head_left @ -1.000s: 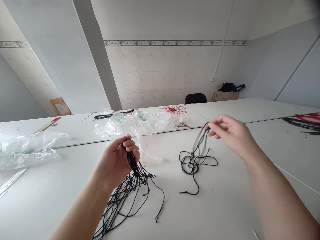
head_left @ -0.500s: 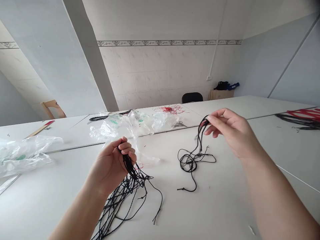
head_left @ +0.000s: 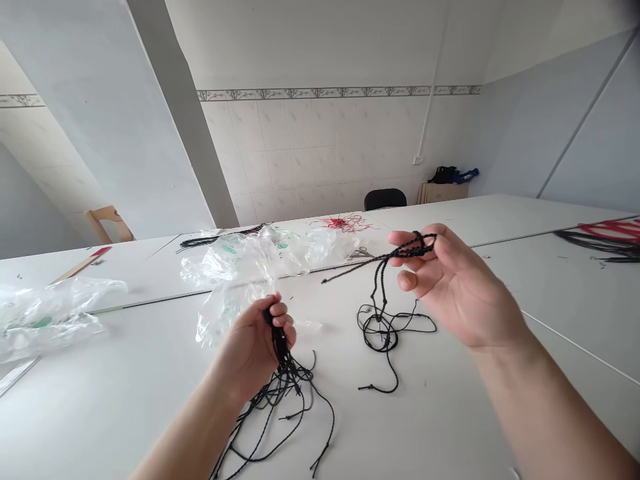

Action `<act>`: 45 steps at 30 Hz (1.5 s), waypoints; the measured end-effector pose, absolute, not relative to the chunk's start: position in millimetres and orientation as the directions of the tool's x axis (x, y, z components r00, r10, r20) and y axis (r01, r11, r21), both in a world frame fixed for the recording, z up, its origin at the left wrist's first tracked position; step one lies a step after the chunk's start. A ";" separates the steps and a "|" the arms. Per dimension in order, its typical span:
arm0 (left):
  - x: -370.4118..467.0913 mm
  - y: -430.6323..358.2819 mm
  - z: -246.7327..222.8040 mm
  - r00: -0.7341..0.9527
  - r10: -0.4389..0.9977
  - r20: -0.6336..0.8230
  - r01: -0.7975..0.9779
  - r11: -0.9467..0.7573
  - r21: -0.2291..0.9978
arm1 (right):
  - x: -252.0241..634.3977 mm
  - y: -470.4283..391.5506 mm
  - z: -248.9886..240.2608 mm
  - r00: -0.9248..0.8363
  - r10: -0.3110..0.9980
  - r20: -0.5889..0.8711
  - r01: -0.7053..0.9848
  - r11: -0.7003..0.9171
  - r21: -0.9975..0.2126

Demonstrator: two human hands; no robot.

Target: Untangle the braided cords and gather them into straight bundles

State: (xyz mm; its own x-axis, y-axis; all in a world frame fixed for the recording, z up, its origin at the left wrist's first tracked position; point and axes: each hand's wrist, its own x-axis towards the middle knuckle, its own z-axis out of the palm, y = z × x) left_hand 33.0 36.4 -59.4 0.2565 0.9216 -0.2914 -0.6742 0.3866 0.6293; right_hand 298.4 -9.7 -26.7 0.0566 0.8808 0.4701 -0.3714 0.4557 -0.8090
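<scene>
Left hand point(head_left: 257, 348) has slid closer to the coil of black cord point(head_left: 380, 332) on the table point(head_left: 425, 427) since half a second ago, and the right hand point(head_left: 453, 287) has rolled so more palm shows, with a loose end now poking out leftward. Progress-wise, I'd call it partway. One bunch of cords point(head_left: 280, 343) is gathered, left of the coil, left fingers wrapped snugly round its top, tails fanning down onto the table (pretty messy tails, knots and all). Right hand's got just a few black strands point(head_left: 395, 253) above the coil, held at thumb and forefinger, other fingers loosely bent. They hang down to the coil, but I can't tell if it's all one piece. So those strands and the coil are separate from the bunch, and sorting them looks like the unfinished bit. Beyond the coil sit scissors point(head_left: 361, 253) and, further back, red threads point(head_left: 345, 223), plus a plastic bag point(head_left: 215, 260) back and to its left; neither hand's holding any of that.
</scene>
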 end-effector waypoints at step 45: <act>31.4 29.8 -65.3 0.398 0.907 -0.136 -0.474 0.331 0.816 | 319.0 10.3 -37.9 0.532 0.755 0.382 0.018 0.441 -0.897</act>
State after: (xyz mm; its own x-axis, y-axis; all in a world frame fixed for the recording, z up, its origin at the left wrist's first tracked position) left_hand 31.4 29.8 -65.3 0.3980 0.9072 -0.1362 -0.4743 0.3306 0.8160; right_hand 319.0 10.3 -37.9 0.5324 0.7553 0.3822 0.0179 0.4414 -0.8972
